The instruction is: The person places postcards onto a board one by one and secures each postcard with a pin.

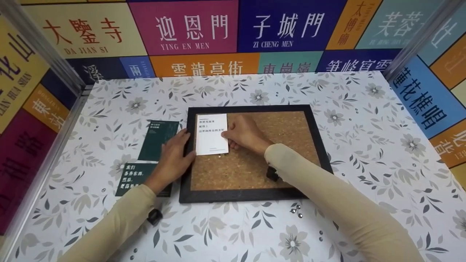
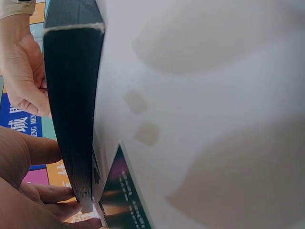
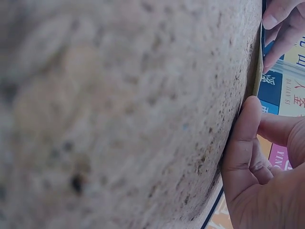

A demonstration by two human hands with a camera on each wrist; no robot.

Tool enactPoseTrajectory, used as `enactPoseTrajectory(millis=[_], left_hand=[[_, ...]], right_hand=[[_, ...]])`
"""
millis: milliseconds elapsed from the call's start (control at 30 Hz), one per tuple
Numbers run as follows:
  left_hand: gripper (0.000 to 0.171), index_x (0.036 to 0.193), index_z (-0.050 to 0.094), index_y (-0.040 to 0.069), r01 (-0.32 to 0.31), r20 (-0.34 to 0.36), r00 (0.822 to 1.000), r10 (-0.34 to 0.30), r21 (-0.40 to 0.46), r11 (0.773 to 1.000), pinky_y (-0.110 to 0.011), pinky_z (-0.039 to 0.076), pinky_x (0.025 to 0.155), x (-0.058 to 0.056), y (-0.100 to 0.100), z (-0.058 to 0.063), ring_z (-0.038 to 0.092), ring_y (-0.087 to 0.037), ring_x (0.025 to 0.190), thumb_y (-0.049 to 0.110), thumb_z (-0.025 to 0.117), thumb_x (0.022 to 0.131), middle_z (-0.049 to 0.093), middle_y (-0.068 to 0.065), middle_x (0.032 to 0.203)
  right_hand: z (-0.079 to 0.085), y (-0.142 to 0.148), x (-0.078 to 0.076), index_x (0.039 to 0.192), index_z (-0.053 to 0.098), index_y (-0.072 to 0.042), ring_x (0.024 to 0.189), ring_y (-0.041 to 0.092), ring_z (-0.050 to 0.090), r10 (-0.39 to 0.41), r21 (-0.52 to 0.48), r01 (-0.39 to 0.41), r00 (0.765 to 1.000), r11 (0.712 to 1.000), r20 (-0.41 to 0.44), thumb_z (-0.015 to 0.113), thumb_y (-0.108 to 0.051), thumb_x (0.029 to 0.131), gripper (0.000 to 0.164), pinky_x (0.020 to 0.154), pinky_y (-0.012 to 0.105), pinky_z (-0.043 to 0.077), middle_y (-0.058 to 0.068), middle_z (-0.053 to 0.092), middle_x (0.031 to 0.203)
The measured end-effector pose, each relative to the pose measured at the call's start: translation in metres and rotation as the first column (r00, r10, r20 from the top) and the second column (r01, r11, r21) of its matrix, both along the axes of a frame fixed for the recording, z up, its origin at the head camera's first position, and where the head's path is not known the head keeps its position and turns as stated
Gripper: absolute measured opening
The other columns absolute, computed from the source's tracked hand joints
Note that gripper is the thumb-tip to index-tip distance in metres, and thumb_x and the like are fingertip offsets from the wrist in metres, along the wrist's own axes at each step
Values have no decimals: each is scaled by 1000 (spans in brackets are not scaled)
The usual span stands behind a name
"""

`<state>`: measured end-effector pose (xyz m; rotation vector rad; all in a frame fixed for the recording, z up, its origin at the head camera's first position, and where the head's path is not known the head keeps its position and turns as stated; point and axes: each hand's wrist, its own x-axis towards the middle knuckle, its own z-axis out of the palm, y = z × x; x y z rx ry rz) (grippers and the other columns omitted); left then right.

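A black-framed cork board [image 1: 255, 171] lies flat on the table. On its upper left part is a white card [image 1: 212, 140] with printed Chinese text. My right hand [image 1: 247, 133] pinches the card's right edge, the thumb on its face; in the right wrist view, the right hand's fingers [image 3: 245, 143] meet the thin edge just over the cork. My left hand [image 1: 173, 156] rests along the frame's left side, with straight, relaxed fingers [image 2: 57, 193] touching the black border in the left wrist view. Small shiny bits [image 1: 219, 155] show just below the card.
Two dark green printed cards, one farther back [image 1: 156, 140] and one nearer [image 1: 136, 178], lie left of the board, partly under my left hand and forearm. Several small silver pins [image 1: 297, 211] sit in front of the frame. Colourful panels with Chinese lettering [image 1: 193, 29] stand behind the flowered table.
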<state>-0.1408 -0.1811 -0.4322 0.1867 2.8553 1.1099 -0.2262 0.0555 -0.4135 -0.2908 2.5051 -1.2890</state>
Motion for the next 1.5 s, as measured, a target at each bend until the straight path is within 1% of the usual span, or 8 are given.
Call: enactPoseTrajectory(millis=[333, 500, 700, 867, 1000, 1167, 1367, 1500], left_hand=[[63, 162, 42, -12, -2, -17, 1000, 1, -9, 1000, -78, 5, 127, 1, 0, 0, 25, -50, 163, 11, 65, 108, 30, -27, 177], [65, 164, 39, -11, 1, 6, 1000, 0, -27, 1000, -77, 4, 128, 1, 1, 0, 23, -49, 164, 12, 65, 109, 27, -26, 178], [65, 165, 39, -11, -4, 15, 1000, 5, -22, 1000, -77, 3, 128, 1, 1, 0, 22, -48, 165, 12, 64, 110, 26, -26, 178], [64, 164, 39, -12, 4, 2, 1000, -4, -18, 1000, -78, 3, 127, 1, 2, 1, 23, -49, 164, 12, 64, 109, 26, -26, 178], [65, 163, 41, -12, 3, -20, 1000, -3, -21, 1000, -80, 5, 126, 1, 1, 0, 25, -51, 163, 12, 66, 107, 28, -28, 177], [64, 161, 44, -13, -2, -50, 999, 2, -15, 1000, -83, 7, 124, 0, 0, -3, 28, -53, 161, 11, 67, 106, 32, -29, 175], [64, 162, 41, -13, 4, -14, 1000, -4, -46, 999, -80, 8, 126, 1, 1, 1, 26, -51, 162, 12, 66, 108, 28, -28, 177], [64, 163, 40, -13, 6, -4, 1000, -7, -61, 998, -80, 9, 126, 0, 2, 2, 26, -52, 162, 12, 66, 109, 28, -28, 177]], right_hand=[[-1, 1, 1, 75, 68, 2, 48, 15, 63, 42, 24, -40, 995, 999, -88, 76, -5, 100, 28, 45, 23, 51, 13, 73, 66], [-1, 2, 2, 73, 68, 0, 49, 14, 63, 34, 11, -33, 996, 999, -80, 74, -8, 103, 32, 47, 23, 52, 11, 73, 66], [3, 9, 6, 79, 74, 3, 53, 17, 68, 55, -16, -56, 997, 998, -47, 74, -11, 105, 29, 50, 26, 57, 13, 76, 71], [10, 23, 11, 84, 77, 5, 56, 20, 70, 74, -26, -76, 994, 997, -76, 72, -7, 102, 23, 51, 26, 58, 17, 77, 75], [17, 35, 17, 89, 78, 4, 61, 23, 73, 65, -6, -65, 995, 998, -79, 69, -5, 99, 17, 53, 27, 58, 18, 78, 78], [22, 48, 23, 95, 80, 5, 70, 30, 78, 81, -27, -84, 994, 996, -77, 65, -4, 100, 18, 58, 30, 61, 16, 81, 86], [25, 60, 28, 97, 80, 5, 72, 36, 77, 86, -11, -88, 991, 996, -102, 67, -5, 101, 17, 57, 29, 60, 19, 80, 86], [27, 67, 30, 100, 79, 3, 72, 33, 76, 73, 3, -73, 993, 997, -88, 69, -9, 102, 15, 58, 28, 59, 19, 79, 89]])
